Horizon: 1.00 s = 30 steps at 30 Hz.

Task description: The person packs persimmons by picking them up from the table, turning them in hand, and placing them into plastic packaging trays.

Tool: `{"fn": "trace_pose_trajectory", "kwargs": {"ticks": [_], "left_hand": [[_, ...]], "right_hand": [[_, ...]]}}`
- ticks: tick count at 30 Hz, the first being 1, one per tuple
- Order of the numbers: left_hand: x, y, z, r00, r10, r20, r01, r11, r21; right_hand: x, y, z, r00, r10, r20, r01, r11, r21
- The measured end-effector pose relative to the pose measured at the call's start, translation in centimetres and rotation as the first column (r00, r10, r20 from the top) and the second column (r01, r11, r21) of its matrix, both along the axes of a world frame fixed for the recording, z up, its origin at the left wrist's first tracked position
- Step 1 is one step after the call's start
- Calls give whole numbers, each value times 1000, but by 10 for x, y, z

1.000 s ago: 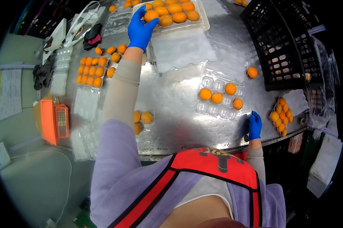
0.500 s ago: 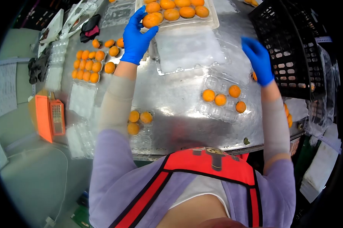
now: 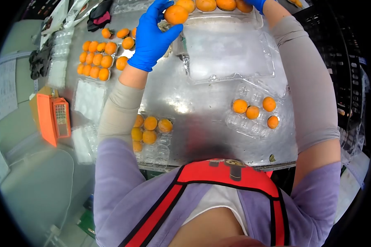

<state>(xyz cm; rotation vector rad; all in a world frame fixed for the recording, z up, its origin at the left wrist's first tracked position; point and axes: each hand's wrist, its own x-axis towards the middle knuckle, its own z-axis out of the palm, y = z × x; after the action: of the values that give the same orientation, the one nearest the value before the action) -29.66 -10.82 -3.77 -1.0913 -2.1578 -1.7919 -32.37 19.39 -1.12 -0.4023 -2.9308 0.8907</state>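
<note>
At the top, my left hand (image 3: pixel 152 39), in a blue glove, is closed round an orange persimmon (image 3: pixel 176 15) between thumb and fingers. The fruit is in front of the near left corner of a clear tray (image 3: pixel 222 17) holding persimmons, cut off by the frame's top edge. My right hand (image 3: pixel 258 3), also gloved, is at that tray's right side, close to its rightmost visible persimmon (image 3: pixel 244 5). Most of its fingers are out of view. Just below the tray lies a clear plastic piece with a white sheet (image 3: pixel 228 51).
A filled persimmon tray (image 3: pixel 96 60) sits at left, with loose persimmons beside it. Partly filled clear trays lie at front left (image 3: pixel 156 150) and at right (image 3: pixel 251 125). A black crate (image 3: pixel 337 57) stands behind my right forearm. An orange box (image 3: pixel 47 119) is at far left.
My right hand has gone from beside the black crate up to the far tray's right side. My left hand keeps the persimmon. The view has shifted, and more fruit shows in the front-left tray.
</note>
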Motion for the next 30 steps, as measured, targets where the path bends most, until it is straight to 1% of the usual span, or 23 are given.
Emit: {"fn": "trace_pose_trajectory", "kwargs": {"ticks": [1, 2, 3, 4, 5, 6, 7, 8, 9, 10, 11, 13, 15, 16, 17, 18, 19, 21, 23, 25, 26, 28, 30], "left_hand": [[2, 1, 5, 1000, -6, 3, 6, 1000, 2], [4, 4, 12, 998, 13, 56, -10, 999, -48], [4, 8, 17, 994, 33, 106, -23, 995, -98], [2, 14, 19, 994, 24, 108, -14, 995, -94], [1, 20, 20, 995, 26, 94, -20, 998, -66], [-1, 26, 22, 996, 31, 79, -27, 999, -39], [-5, 34, 23, 996, 27, 80, -24, 999, -38], [-12, 45, 25, 999, -19, -32, 19, 1000, -11], [-17, 57, 28, 987, -62, -148, 64, 998, 11], [-19, 71, 34, 986, -67, -149, 70, 997, 13], [-20, 88, 40, 989, -68, -129, 67, 998, -14], [-31, 117, 41, 990, -85, -110, 80, 996, -45], [-45, 145, 37, 976, -94, -198, 73, 991, -112], [-43, 152, 43, 973, -111, -201, 89, 989, -117], [-43, 159, 53, 981, -50, -185, -23, 928, -371], [-42, 163, 59, 981, 14, -193, -129, 792, -597], [-40, 163, 58, 980, -3, -198, -119, 790, -601], [-41, 146, 43, 980, -12, -201, -91, 865, -493], [-44, 126, 27, 978, -31, -205, -50, 924, -378], [-43, 115, 26, 977, -51, -205, -4, 966, -258], [-12, 96, 45, 979, -115, 169, 152, 963, -223], [46, 69, 63, 986, 6, 167, 12, 995, -103], [92, 33, 74, 961, 148, 234, -118, 984, -136]], "right_hand": [[1, 1, 6, 999, 29, 35, -29, 999, 13], [4, 1, 11, 999, 20, 35, -20, 1000, 18], [7, 2, 16, 998, 62, -28, -57, 989, 140], [10, 4, 18, 990, 112, -82, -87, 961, 261], [9, 9, 11, 991, 106, -79, -82, 962, 261], [8, 18, 0, 959, 21, -282, -14, 999, 29], [10, 27, -9, 887, -105, -449, 9, 977, -212], [20, 32, -8, 888, -106, -448, 11, 978, -210], [36, 34, -4, 874, -231, -427, 3, 882, -472], [55, 39, 0, 861, -349, -371, -11, 716, -698], [76, 51, -6, 856, -356, -375, -6, 718, -696], [128, 68, -27, 858, -412, -306, -108, 438, -892], [190, 45, -24, 839, -479, -256, -39, 417, -908], [219, 42, -31, 803, -558, -207, 45, 404, -914], [247, 38, -37, 774, -613, -162, 46, 309, -950], [276, 37, -47, 787, -603, -132, 56, 283, -958], [304, 30, -53, 750, -655, -93, 104, 255, -961], [357, 16, -69, 759, -650, -35, 141, 216, -966], [402, -2, -79, 803, -593, 66, 175, 128, -976], [430, -27, -80, 839, -536, 91, 142, 55, -988], [439, -42, -80, 853, -512, 95, 115, 6, -993], [457, -64, -89, 904, -410, 119, 79, -112, -991], [464, -90, -87, 904, -380, 196, 92, -273, -957]]}}
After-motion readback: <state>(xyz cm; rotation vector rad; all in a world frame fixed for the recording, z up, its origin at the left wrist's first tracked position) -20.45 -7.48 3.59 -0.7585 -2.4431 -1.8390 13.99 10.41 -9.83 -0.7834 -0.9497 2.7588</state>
